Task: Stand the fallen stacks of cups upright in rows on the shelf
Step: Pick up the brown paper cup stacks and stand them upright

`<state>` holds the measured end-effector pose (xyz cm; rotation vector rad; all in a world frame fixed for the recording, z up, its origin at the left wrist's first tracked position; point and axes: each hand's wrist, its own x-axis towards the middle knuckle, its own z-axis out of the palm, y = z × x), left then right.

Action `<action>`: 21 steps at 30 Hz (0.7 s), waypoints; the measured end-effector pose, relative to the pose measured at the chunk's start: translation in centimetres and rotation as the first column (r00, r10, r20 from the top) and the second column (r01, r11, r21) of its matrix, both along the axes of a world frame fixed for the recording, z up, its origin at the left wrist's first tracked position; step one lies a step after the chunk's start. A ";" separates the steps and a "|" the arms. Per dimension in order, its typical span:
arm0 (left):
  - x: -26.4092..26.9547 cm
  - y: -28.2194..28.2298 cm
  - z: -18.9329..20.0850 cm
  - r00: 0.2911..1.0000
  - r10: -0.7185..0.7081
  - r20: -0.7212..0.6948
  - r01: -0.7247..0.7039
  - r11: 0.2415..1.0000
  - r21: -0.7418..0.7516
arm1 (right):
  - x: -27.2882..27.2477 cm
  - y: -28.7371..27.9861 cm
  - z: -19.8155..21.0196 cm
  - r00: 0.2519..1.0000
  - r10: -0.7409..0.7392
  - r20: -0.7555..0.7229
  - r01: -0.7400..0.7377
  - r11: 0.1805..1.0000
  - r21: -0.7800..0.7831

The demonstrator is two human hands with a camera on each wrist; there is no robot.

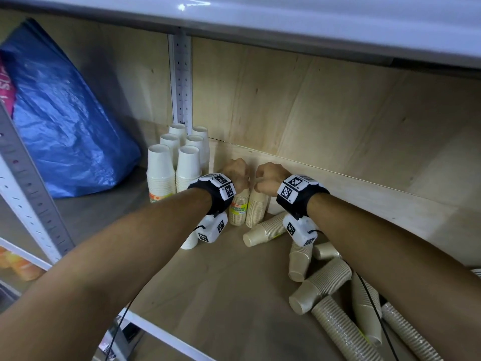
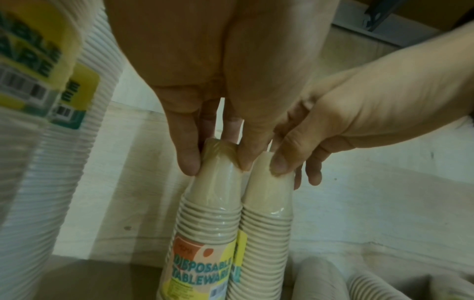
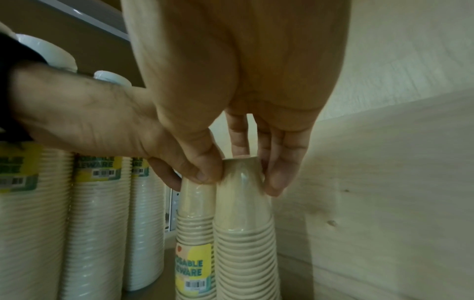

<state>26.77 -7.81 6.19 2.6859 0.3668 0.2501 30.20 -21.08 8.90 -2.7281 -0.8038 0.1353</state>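
Near the middle of the head view, against the pale plywood back wall, two beige cup stacks stand upright and touching, each a ribbed column of nested rims sealed in glossy clear film; the left beige stack (image 1: pixel 237 209) carries an orange, yellow and teal "DISPOSABLE TABLEWARE" label, and the right beige stack (image 1: pixel 256 208) stands just beside it. The left hand (image 1: pixel 235 171) pinches the smooth tapered top cup of the left stack, fingers and thumb curled round it, and the right hand (image 1: pixel 269 178) grips the top of the right stack the same way; the thumbs nearly meet between the two. At centre left of the frame, white cup stacks (image 1: pixel 179 157) stand in two rows, rims up, with the same kind of label low on their ribbed sides. Toward the lower right, fallen beige stacks (image 1: pixel 322 282) lie criss-crossed on the wooden shelf (image 1: pixel 221 282), one (image 1: pixel 264 231) lying close by the base of the upright pair. A crinkled blue plastic bag (image 1: pixel 65 121) fills the upper left, beyond a perforated grey metal upright (image 1: pixel 182 79). Both forearms and the marker-covered wrist bands hide the tops of the held stacks in the head view
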 end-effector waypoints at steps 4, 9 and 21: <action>0.2 0.0 -0.1 1.000 0.006 -0.011 -0.006 1.000 0.007 | 0.0 0.1 0.3 0.999 -0.041 0.015 0.041 0.999 -0.011; 0.3 0.1 0.0 1.000 0.018 -0.012 -0.018 1.000 -0.017 | 0.2 0.3 0.2 0.999 -0.036 0.001 0.036 0.999 -0.026; 0.4 0.2 -0.1 1.000 0.010 -0.015 -0.010 0.999 -0.035 | 0.3 0.5 0.0 0.998 -0.064 0.013 0.065 0.997 -0.048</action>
